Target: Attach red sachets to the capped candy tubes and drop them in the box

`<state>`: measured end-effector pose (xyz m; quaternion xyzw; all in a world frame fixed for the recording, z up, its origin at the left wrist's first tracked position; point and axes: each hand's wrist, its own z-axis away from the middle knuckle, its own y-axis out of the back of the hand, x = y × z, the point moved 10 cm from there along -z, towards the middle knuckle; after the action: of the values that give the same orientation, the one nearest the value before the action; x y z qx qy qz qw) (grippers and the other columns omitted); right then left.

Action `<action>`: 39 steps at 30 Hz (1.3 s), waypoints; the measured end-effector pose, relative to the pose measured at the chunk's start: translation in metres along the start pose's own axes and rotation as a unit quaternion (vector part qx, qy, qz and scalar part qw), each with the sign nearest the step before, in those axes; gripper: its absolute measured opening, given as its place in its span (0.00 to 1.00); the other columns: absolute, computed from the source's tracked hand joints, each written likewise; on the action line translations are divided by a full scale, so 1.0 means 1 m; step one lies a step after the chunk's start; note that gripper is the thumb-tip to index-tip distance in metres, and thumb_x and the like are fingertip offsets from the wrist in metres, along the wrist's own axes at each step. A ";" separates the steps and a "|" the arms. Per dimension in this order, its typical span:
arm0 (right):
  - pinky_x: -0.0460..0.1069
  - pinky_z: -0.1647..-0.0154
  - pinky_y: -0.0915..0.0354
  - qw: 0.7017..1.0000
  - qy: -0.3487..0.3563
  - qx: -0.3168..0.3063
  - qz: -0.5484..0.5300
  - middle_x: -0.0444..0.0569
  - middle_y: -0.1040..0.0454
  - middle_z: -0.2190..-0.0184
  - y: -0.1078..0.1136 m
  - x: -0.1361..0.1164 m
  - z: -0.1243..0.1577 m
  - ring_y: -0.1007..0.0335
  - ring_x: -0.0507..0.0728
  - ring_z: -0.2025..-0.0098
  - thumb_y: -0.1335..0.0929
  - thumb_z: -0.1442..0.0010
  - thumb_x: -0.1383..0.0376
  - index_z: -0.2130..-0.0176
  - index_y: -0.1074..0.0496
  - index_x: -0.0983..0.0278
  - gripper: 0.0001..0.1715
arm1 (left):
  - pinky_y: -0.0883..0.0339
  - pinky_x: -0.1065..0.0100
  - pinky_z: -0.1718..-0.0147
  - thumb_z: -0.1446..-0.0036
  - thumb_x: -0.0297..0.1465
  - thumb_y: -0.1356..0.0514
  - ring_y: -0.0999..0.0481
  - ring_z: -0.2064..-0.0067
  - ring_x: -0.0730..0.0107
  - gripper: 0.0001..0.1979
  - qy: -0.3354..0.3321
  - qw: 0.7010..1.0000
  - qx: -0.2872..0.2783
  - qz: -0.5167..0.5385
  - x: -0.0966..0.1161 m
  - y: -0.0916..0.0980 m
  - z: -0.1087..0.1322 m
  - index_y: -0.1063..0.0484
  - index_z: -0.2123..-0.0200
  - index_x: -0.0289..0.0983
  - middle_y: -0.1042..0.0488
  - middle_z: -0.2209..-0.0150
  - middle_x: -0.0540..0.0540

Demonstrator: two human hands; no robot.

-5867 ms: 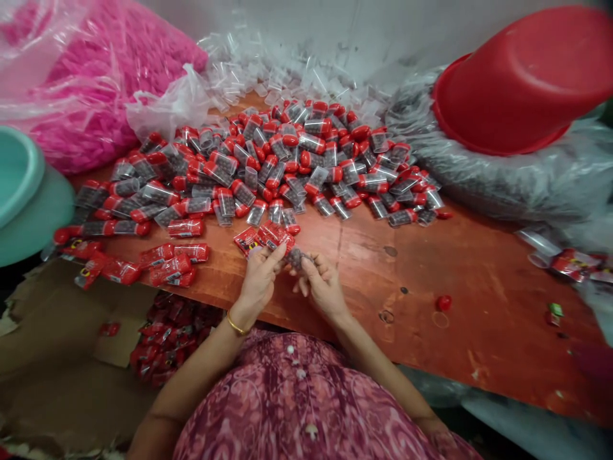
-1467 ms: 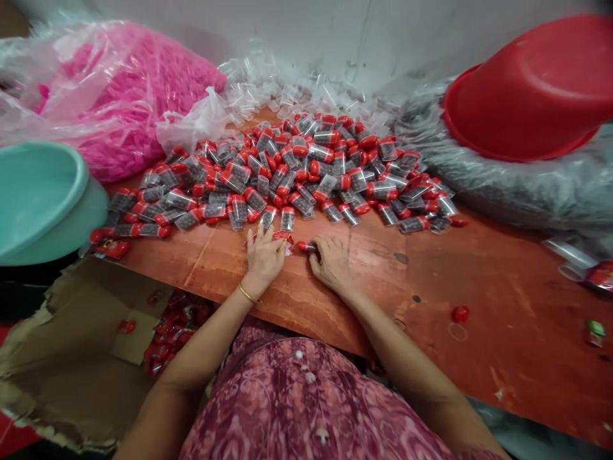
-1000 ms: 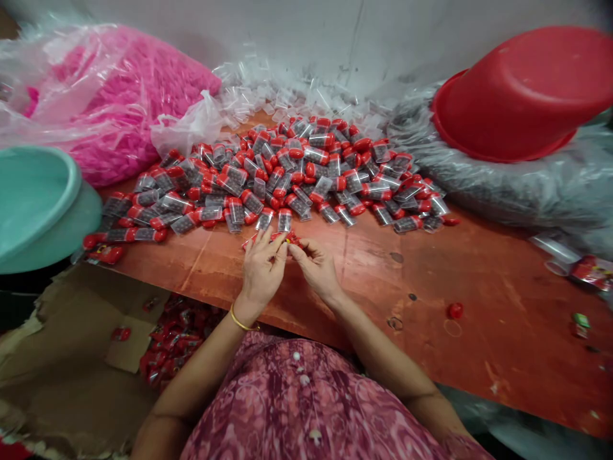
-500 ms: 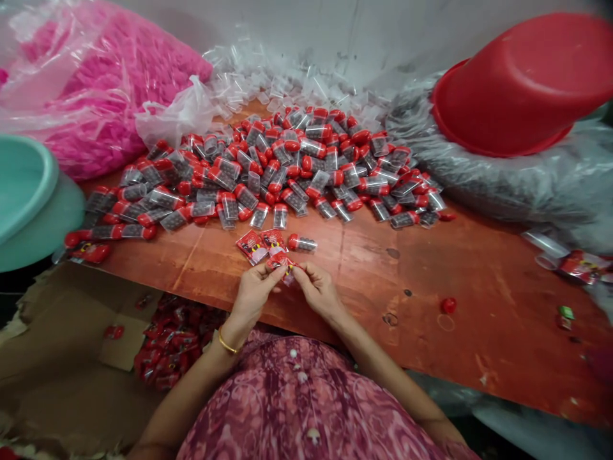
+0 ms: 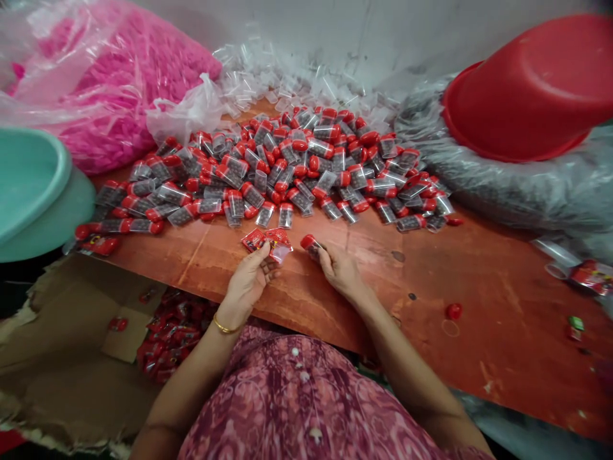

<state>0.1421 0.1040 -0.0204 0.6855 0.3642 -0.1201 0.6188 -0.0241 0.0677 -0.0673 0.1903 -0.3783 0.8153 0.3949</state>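
The tube is over the middle of the bench, between the pile along the back and the front edge, its red end tilted toward the left and the back edge. It looks light and stiff, with a smooth clear wall that could slip in dry fingers and might crack if squeezed hard. The clear end, well behind the red end, seems the best place to take hold, with thumb and fingers on opposite sides. Whether the tube touches the wood cannot be told

The packet is just to the left of the tube, in front of the pile, with a second packet overlapping it on the left. Both look thin, soft and slick, likely to crumple or slide; a pinch on one edge should hold better than a flat push

The right hand is closed narrowly round the tube's clear end, thumb on the near side, the other fingers curled and partly hidden. The left hand has its thumb and first finger drawn together at the packet's near-left edge and appears to pinch it lightly; its remaining fingers hang loosely curled above the bench, toward the front edge. The two hands are apart, with bare wood between them
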 end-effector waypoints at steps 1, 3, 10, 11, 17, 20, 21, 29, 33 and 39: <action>0.48 0.71 0.39 0.997 -0.018 0.021 -0.069 0.48 0.28 0.75 0.006 -0.001 0.007 0.34 0.55 0.73 0.45 0.36 0.59 0.64 0.29 0.63 0.20 | 0.34 0.75 0.78 0.58 0.35 0.32 0.28 0.77 0.77 0.12 -0.002 1.000 -0.006 -0.001 -0.001 -0.002 0.000 0.29 0.73 0.36 0.27 0.79 0.53; 0.46 0.76 0.42 0.981 -0.049 0.042 -0.184 0.45 0.31 0.78 0.014 -0.006 0.021 0.37 0.52 0.77 0.45 0.36 0.57 0.68 0.29 0.63 0.21 | 0.34 0.75 0.78 0.61 0.36 0.31 0.28 0.77 0.77 0.14 -0.011 1.000 -0.015 -0.010 -0.002 -0.005 0.000 0.29 0.73 0.35 0.26 0.78 0.52; 0.43 0.79 0.46 0.961 -0.063 -0.012 -0.270 0.42 0.37 0.82 0.012 -0.031 0.031 0.43 0.49 0.80 0.41 0.39 0.57 0.75 0.31 0.64 0.20 | 0.34 0.75 0.77 0.65 0.40 0.30 0.27 0.76 0.75 0.18 -0.029 0.996 -0.031 -0.083 -0.004 -0.013 0.005 0.27 0.74 0.34 0.24 0.77 0.50; 0.43 0.79 0.46 0.961 -0.059 -0.020 -0.269 0.42 0.37 0.82 0.011 -0.033 0.029 0.43 0.49 0.80 0.41 0.39 0.58 0.75 0.31 0.64 0.20 | 0.34 0.75 0.77 0.66 0.40 0.29 0.27 0.76 0.75 0.18 -0.035 0.995 -0.025 -0.091 -0.002 -0.013 0.006 0.27 0.75 0.34 0.24 0.77 0.49; 0.43 0.78 0.47 0.966 -0.046 -0.045 -0.252 0.42 0.38 0.81 0.007 -0.035 0.028 0.44 0.48 0.79 0.41 0.39 0.60 0.74 0.31 0.65 0.18 | 0.34 0.75 0.78 0.72 0.41 0.28 0.28 0.78 0.76 0.20 -0.059 0.991 0.008 -0.119 0.005 -0.007 0.007 0.27 0.78 0.33 0.25 0.79 0.51; 0.43 0.79 0.48 0.965 -0.060 -0.034 -0.254 0.41 0.40 0.82 0.007 -0.030 0.028 0.45 0.48 0.79 0.41 0.40 0.59 0.75 0.32 0.65 0.19 | 0.34 0.75 0.79 0.72 0.44 0.29 0.28 0.77 0.76 0.22 -0.040 0.990 -0.016 -0.135 0.002 -0.011 0.006 0.26 0.78 0.33 0.25 0.80 0.50; 0.43 0.79 0.47 0.963 -0.067 -0.030 -0.260 0.41 0.40 0.81 0.006 -0.028 0.028 0.45 0.48 0.79 0.41 0.40 0.59 0.75 0.32 0.65 0.19 | 0.34 0.75 0.78 0.72 0.44 0.29 0.27 0.77 0.75 0.22 -0.036 0.989 -0.024 -0.140 0.001 -0.012 0.006 0.26 0.78 0.33 0.25 0.79 0.50; 0.43 0.81 0.46 0.924 -0.137 -0.057 -0.353 0.41 0.37 0.82 -0.017 -0.021 0.031 0.43 0.48 0.82 0.41 0.40 0.52 0.75 0.33 0.64 0.22 | 0.32 0.73 0.72 0.68 0.42 0.29 0.27 0.75 0.76 0.20 -0.083 0.989 -0.049 -0.111 0.000 -0.022 0.008 0.27 0.75 0.34 0.25 0.76 0.51; 0.43 0.80 0.43 0.915 -0.138 -0.028 -0.378 0.41 0.35 0.81 -0.019 -0.020 0.032 0.42 0.48 0.81 0.40 0.41 0.50 0.72 0.31 0.64 0.22 | 0.32 0.73 0.68 0.68 0.38 0.28 0.26 0.73 0.77 0.21 -0.121 0.987 -0.069 -0.082 0.000 -0.030 0.008 0.26 0.70 0.34 0.23 0.73 0.50; 0.45 0.79 0.42 0.925 -0.139 0.040 -0.352 0.41 0.36 0.83 -0.010 -0.010 0.033 0.42 0.49 0.81 0.40 0.39 0.52 0.71 0.32 0.63 0.20 | 0.31 0.71 0.65 0.73 0.33 0.27 0.25 0.72 0.75 0.22 -0.087 0.993 -0.045 -0.062 -0.014 -0.028 0.003 0.27 0.71 0.33 0.22 0.73 0.50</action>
<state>0.1375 0.0694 -0.0285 0.5137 0.4872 -0.4392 0.5531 0.0064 0.0700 -0.0612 0.2658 -0.4355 0.7515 0.4184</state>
